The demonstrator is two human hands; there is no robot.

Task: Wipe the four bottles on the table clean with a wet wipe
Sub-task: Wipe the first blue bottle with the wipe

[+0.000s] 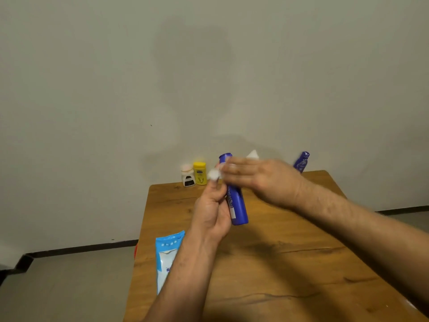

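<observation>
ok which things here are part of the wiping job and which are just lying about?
Job: big blue bottle in the left hand; wet wipe under the right hand; yellow bottle; white bottle; small blue bottle; wipe pack.
Lying about: red object beside the table, mostly hidden.

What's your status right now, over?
Left hand holds blue bottle. Right hand presses wet wipe on its top, blurred. Nothing blocking.

Jar (188, 177) beside short bottle (200, 173) at tabletop's (290, 263) far left, slim bottle (301, 161) far right, wipes pack (167, 254) near left
</observation>
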